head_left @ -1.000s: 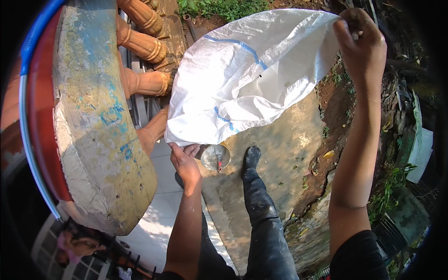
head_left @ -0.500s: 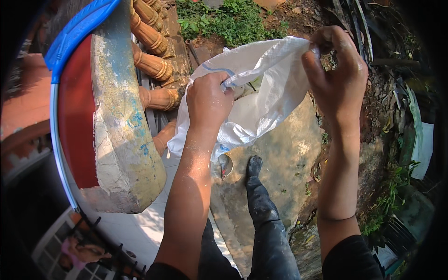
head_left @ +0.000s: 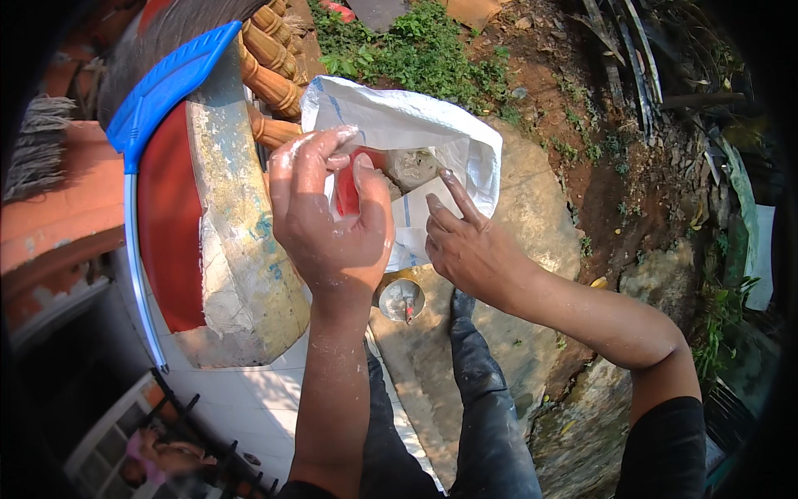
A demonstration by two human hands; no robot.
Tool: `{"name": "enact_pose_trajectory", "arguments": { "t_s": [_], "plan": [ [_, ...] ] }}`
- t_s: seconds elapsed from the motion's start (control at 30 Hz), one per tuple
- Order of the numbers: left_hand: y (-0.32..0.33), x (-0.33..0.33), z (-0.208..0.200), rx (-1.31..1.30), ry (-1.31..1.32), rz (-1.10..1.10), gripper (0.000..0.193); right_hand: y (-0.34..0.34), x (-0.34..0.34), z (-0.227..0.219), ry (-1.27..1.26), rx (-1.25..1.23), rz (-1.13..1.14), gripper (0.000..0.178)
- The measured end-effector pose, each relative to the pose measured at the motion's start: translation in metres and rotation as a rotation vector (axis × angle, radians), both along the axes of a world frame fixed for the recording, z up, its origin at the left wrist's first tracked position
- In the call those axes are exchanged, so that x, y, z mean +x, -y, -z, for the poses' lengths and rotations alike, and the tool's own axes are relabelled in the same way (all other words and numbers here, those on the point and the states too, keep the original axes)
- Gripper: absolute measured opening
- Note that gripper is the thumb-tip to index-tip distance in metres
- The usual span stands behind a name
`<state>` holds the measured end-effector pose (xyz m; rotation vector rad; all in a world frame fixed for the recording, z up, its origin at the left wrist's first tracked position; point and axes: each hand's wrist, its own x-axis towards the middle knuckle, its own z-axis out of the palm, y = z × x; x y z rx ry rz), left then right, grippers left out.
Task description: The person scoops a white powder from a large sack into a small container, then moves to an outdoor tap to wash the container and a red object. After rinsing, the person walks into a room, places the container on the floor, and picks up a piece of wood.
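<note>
1 white sack (head_left: 416, 115), mouth open, is at the centre, on the far side of the 2 hands. left hand (head_left: 332, 220): in front of the sack's left part, fingers curved, thumb apart, white residue on the skin. right hand (head_left: 472, 243): at the sack's near right, index finger extended, other fingers curled; cannot tell whether they pinch the rim. visible in the mouth: 1 red item (head_left: 347, 191) at left, 1 greyish-white item (head_left: 413, 169) to its right. 1 round tin (head_left: 386, 296) is on the near side of the sack.
</note>
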<state>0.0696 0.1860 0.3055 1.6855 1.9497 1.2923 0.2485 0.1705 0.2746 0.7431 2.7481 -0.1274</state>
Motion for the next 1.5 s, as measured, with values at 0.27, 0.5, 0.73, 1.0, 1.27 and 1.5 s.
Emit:
{"name": "enact_pose_trajectory", "arguments": {
  "t_s": [0.27,0.5,0.73,1.0,1.27,1.5],
  "plan": [
    [0.154,-0.010,0.078,-0.551,-0.336,0.527,0.050,0.021,0.030,-0.066,-0.061,-0.213,0.021,0.016],
    [0.236,-0.016,0.063,-0.303,-0.116,0.230,0.053,0.146,0.041,-0.013,-0.922,-0.328,0.655,0.020],
    [0.367,-0.078,0.241,-0.977,0.519,-0.179,0.050,0.284,-0.039,0.221,-0.528,-0.850,1.252,0.027],
    [0.325,-0.087,0.423,-1.303,0.174,0.156,0.078,0.292,-0.114,0.434,0.087,-0.571,0.984,0.038],
    [0.344,-0.081,0.449,-1.164,0.203,-0.256,0.067,0.299,-0.109,0.372,-0.134,-0.594,1.278,0.033],
    [0.387,-0.039,0.365,-1.539,1.293,-0.220,0.058,0.342,-0.069,0.323,-0.561,-0.886,1.258,0.036]
  ]
}}
